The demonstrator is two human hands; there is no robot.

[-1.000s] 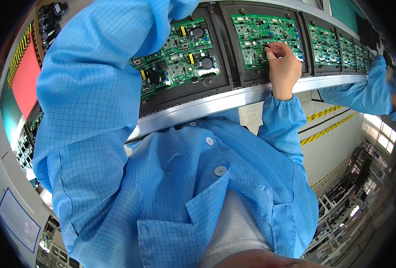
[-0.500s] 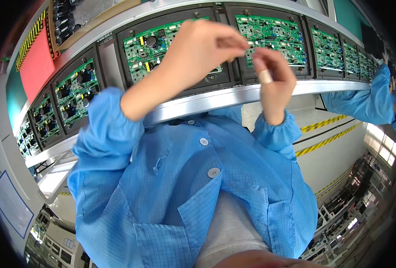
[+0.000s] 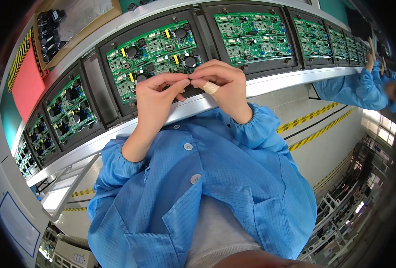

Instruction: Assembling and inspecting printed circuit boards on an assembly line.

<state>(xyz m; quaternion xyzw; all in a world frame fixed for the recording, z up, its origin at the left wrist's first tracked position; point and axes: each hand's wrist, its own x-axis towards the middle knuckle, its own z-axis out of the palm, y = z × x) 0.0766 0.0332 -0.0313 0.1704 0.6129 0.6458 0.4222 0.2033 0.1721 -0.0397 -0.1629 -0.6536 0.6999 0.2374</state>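
My left hand (image 3: pixel 155 96) and my right hand (image 3: pixel 224 87) meet fingertip to fingertip above the near edge of a black carrier frame (image 3: pixel 103 58). Both pinch, and a tiny dark bit shows between the tips, too small to name. A beige strip wraps my right thumb. In the frame below lies a green circuit board (image 3: pixel 152 48) with round black components, yellow parts and small chips; my fingers hide its near right corner. To the right, another green circuit board (image 3: pixel 254 38) shows no tall black components.
A silver rail (image 3: pixel 278 81) runs along the near side of the frames. More populated boards (image 3: pixel 72 109) stand at left. Behind are a cardboard box (image 3: pixel 95 29) of black components (image 3: pixel 50 35) and a red sheet (image 3: pixel 28 91). A co-worker's blue sleeve (image 3: pixel 347 91) reaches in at right.
My left hand has drawn back from over the board toward me, and my right hand has moved left. Their fingertips, apart before, now meet in a pinch. The whole view has shifted slightly.
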